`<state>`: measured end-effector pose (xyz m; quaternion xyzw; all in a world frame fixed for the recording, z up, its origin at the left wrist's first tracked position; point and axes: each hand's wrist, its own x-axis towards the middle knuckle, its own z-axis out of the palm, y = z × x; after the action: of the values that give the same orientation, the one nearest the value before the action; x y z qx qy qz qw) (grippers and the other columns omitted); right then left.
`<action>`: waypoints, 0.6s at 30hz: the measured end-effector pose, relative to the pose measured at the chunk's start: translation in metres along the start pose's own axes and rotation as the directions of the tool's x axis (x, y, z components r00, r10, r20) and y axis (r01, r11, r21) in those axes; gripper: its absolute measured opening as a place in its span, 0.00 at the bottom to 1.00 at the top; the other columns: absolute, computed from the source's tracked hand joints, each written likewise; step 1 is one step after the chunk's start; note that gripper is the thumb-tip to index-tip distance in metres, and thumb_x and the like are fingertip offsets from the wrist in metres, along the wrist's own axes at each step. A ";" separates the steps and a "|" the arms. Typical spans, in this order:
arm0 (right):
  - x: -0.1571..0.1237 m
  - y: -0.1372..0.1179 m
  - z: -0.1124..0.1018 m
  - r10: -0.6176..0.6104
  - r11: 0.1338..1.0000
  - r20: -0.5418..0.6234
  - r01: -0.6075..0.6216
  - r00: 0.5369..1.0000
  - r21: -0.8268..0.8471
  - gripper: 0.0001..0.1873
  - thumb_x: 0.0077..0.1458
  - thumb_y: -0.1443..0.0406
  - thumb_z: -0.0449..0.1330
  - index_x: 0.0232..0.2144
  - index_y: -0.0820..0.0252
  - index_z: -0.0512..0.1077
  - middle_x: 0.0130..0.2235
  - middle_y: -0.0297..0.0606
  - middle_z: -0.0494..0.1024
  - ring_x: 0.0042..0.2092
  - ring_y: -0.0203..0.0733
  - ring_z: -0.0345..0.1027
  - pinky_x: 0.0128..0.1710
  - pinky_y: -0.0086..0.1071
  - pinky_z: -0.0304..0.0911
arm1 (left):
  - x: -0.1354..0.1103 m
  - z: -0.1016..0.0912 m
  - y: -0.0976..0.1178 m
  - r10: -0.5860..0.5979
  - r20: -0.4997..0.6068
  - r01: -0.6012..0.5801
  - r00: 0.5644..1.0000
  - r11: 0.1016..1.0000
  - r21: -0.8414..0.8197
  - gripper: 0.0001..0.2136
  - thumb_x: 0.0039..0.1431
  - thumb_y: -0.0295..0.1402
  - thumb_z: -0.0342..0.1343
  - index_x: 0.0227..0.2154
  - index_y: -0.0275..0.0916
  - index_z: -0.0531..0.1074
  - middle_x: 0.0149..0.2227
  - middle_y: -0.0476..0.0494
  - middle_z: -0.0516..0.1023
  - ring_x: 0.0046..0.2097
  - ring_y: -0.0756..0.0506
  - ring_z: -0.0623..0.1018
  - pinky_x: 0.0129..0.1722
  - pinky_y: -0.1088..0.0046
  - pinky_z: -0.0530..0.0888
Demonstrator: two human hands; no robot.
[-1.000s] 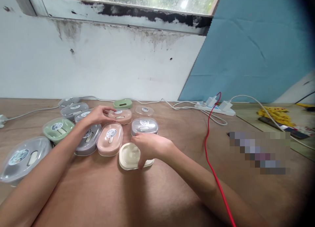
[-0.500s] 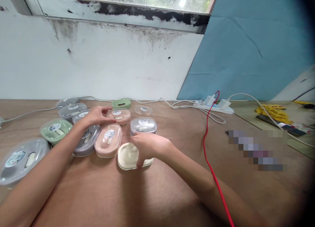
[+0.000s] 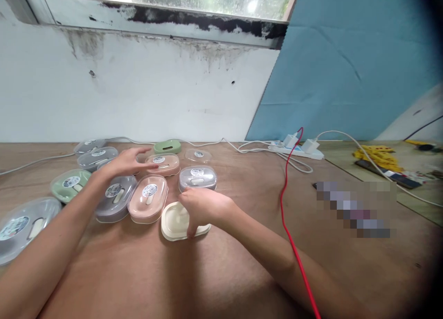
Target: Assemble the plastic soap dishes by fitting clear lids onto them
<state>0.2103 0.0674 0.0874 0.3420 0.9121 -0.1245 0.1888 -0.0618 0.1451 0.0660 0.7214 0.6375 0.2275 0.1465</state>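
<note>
My right hand (image 3: 204, 208) grips a cream oval soap box part (image 3: 175, 220) on the table, its thumb over the near rim and its fingers at the far side. Just behind it stands a grey soap box (image 3: 197, 177) with a clear lid. My left hand (image 3: 129, 162) has thumb and fingers spread beside a pink soap box (image 3: 166, 164), a fingertip at its left end. Nearer lies a second pink soap box (image 3: 148, 201) under a clear lid. Left of that is another grey soap box (image 3: 112, 203), partly behind my left forearm.
A green soap box part (image 3: 167, 146) and a loose clear lid (image 3: 198, 156) lie toward the wall. More lidded boxes, one green (image 3: 65, 180), stand at left. A red cable (image 3: 290, 236) crosses the table from a power strip (image 3: 311, 154); a yellow bundle (image 3: 375, 157) lies far right.
My left hand's fingers have spread wider and drawn slightly away from the far pink soap box. My right hand keeps its hold on the cream part. The view has shifted slightly.
</note>
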 end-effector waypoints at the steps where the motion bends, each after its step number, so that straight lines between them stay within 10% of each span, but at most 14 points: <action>1: 0.000 -0.001 0.000 -0.002 1.000 0.000 0.002 1.000 -0.011 0.29 0.47 0.56 0.78 0.46 0.69 0.80 0.48 0.47 0.83 0.49 0.51 0.77 0.32 0.33 0.64 | 0.001 -0.006 0.001 -0.009 -0.020 0.009 1.000 1.000 0.017 0.45 0.49 0.64 0.64 0.65 0.39 0.71 0.64 0.33 0.75 0.61 0.29 0.77 0.58 0.57 0.74; 7: -0.001 -0.007 -0.003 0.023 0.998 -0.009 -0.024 1.000 -0.064 0.29 0.48 0.56 0.78 0.46 0.69 0.80 0.46 0.50 0.83 0.52 0.54 0.77 0.40 0.34 0.70 | 0.051 -0.019 0.010 -0.033 0.029 0.026 0.999 0.972 0.234 0.28 0.62 0.53 0.57 0.59 0.42 0.74 0.58 0.40 0.80 0.58 0.36 0.79 0.57 0.64 0.74; 18: -0.005 -0.009 -0.006 0.038 0.997 -0.039 -0.041 0.999 -0.058 0.32 0.46 0.55 0.79 0.48 0.69 0.79 0.54 0.55 0.78 0.55 0.56 0.73 0.47 0.38 0.74 | 0.145 0.046 0.025 -0.227 0.192 0.120 0.955 0.885 0.450 0.18 0.71 0.39 0.60 0.58 0.37 0.72 0.57 0.37 0.75 0.53 0.39 0.79 0.52 0.54 0.80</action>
<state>0.2062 0.0599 0.0957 0.3565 0.9118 -0.0872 0.1840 -0.0049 0.2877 0.0600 0.6974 0.7121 -0.0223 0.0782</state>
